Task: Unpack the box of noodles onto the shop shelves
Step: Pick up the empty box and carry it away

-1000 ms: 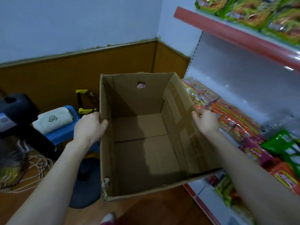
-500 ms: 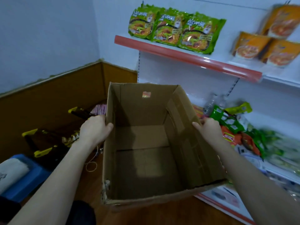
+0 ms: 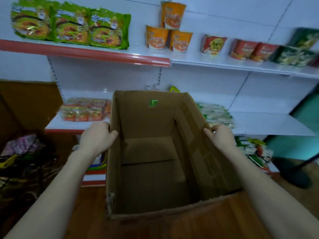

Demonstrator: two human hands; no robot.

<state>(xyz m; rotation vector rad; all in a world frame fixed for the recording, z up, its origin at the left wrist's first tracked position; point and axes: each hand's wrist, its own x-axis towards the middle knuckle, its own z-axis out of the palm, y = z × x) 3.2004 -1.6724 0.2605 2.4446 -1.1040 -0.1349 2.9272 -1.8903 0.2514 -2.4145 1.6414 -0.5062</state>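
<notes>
Both hands point(image 3: 96, 138) grip the open, empty cardboard box point(image 3: 155, 169).

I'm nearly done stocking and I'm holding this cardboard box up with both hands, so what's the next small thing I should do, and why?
Probably set the cardboard box aside. Its inside shows only bare flaps, no noodles left, and your left hand and right hand both grip its side walls. The green noodle packets and orange noodle cups already sit on the shelves.
</notes>
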